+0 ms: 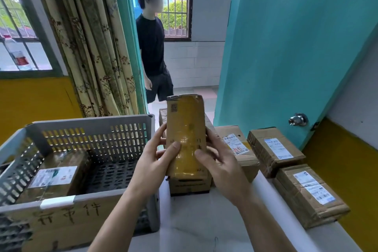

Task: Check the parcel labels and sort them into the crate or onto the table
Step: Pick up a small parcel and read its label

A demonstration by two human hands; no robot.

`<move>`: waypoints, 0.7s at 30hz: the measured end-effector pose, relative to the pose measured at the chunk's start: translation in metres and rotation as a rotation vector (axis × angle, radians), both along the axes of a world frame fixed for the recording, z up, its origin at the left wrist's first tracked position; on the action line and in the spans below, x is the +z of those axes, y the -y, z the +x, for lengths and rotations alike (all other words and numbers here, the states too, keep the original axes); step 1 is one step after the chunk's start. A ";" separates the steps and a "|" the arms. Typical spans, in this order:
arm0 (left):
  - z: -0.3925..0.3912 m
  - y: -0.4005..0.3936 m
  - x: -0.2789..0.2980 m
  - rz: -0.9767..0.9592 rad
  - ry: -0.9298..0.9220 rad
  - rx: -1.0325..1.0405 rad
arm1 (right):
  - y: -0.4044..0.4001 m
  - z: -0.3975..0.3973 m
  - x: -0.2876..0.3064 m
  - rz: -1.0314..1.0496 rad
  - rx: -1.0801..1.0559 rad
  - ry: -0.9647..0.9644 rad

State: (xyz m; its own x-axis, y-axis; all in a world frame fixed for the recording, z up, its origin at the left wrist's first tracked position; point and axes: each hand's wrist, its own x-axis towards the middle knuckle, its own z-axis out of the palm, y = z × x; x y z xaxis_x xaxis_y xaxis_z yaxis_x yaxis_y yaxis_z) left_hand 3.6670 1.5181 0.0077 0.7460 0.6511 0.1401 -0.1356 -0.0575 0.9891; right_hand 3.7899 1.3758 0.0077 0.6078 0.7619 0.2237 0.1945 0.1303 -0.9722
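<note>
Left hand (161,155) and right hand (212,157) both clamp upright parcel (185,129), frame centre; no label faces the camera, so mis-sort into crate (90,122) likely.

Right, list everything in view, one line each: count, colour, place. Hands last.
held parcel: one, brown with yellow tape, upright between both hands
crate: one, grey, left of the table
parcel in crate: one, brown, white label, left part of the crate floor
labelled parcels on table: three, brown, white labels up, right side
box under held parcel: one, brown, table middle
table: one, white
curtain: one, floral beige, left
door: one, teal, right
bystander: one, black clothes, doorway
left hand: grips the parcel
right hand: grips the parcel
</note>
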 end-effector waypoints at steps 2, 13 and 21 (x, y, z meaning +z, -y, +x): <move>0.001 0.000 0.002 -0.015 -0.019 0.029 | 0.000 -0.001 -0.005 -0.059 0.030 -0.027; 0.004 -0.007 0.008 -0.189 -0.233 0.002 | 0.003 0.004 -0.008 -0.160 0.078 -0.019; -0.003 -0.004 0.005 0.025 -0.301 -0.112 | 0.005 0.003 -0.016 -0.120 -0.089 0.128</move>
State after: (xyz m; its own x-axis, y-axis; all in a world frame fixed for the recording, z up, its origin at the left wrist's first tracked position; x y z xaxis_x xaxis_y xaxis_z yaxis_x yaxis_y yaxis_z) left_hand 3.6637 1.5225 0.0123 0.8234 0.5614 -0.0823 0.1556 -0.0838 0.9843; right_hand 3.7932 1.3704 -0.0079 0.6467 0.7320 0.2144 0.3227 -0.0079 -0.9465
